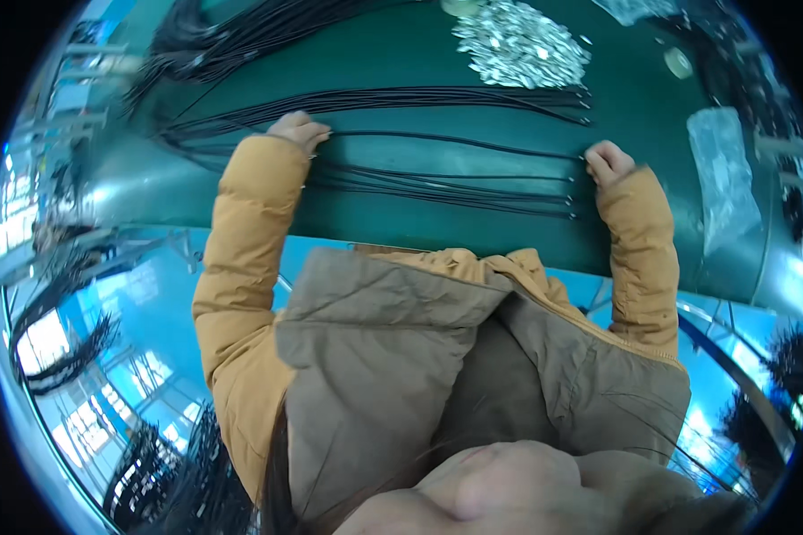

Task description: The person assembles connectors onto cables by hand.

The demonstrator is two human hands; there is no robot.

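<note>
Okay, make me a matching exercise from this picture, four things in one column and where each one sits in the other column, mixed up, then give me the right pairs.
Things:
1. left hand
2. right hand
3. pile of small silver metal pieces
4. clear plastic bag

Places:
A. far side of the green table, right of centre
B. on the black cords, at their left part
C. at the cords' right ends, by the metal tips
D. right edge of the table, beyond the right hand

Pairs: 1-B, 2-C, 3-A, 4-D
</note>
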